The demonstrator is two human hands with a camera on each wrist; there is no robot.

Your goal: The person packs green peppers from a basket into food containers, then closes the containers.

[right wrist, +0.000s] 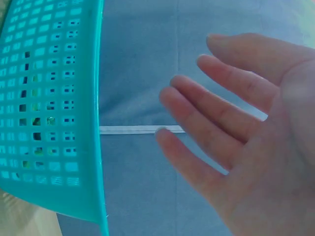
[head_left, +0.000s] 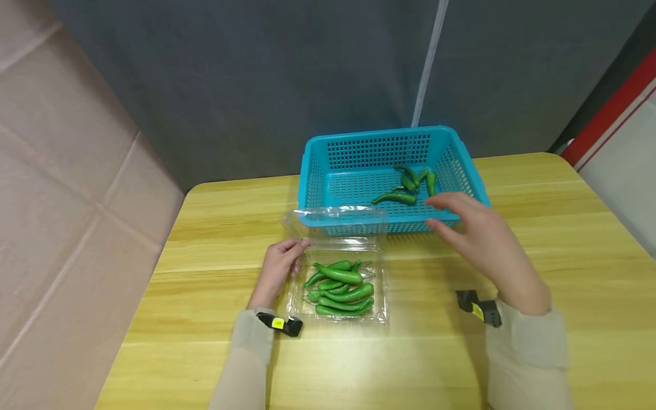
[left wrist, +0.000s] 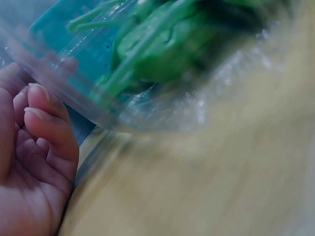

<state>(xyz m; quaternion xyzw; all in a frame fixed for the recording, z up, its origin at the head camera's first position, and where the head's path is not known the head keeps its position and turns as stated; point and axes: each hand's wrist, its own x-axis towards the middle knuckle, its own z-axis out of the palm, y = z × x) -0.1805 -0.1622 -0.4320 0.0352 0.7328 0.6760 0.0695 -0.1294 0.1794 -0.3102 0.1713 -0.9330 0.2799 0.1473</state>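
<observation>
My left hand (head_left: 277,265) grips the left edge of a clear plastic clamshell box (head_left: 383,307), near its hinge. Several green chili peppers (head_left: 347,294) lie heaped in the box, and its lid (head_left: 335,219) stands folded back against the basket. In the left wrist view the fingers (left wrist: 54,130) are curled beside the box's edge. A blue plastic basket (head_left: 312,171) behind the box holds several more green chili peppers (head_left: 394,197). My right hand (head_left: 487,239), holding nothing, hovers over the basket's near right corner; the right wrist view shows its fingers (right wrist: 206,132) spread and relaxed.
Everything stands on a light wooden table (head_left: 215,239). A dark grey cloth (head_left: 230,85) with a pale strip (head_left: 429,62) hangs behind the basket. A tiled wall (head_left: 66,199) borders the left side; a red-edged white panel (head_left: 625,165) is at the right.
</observation>
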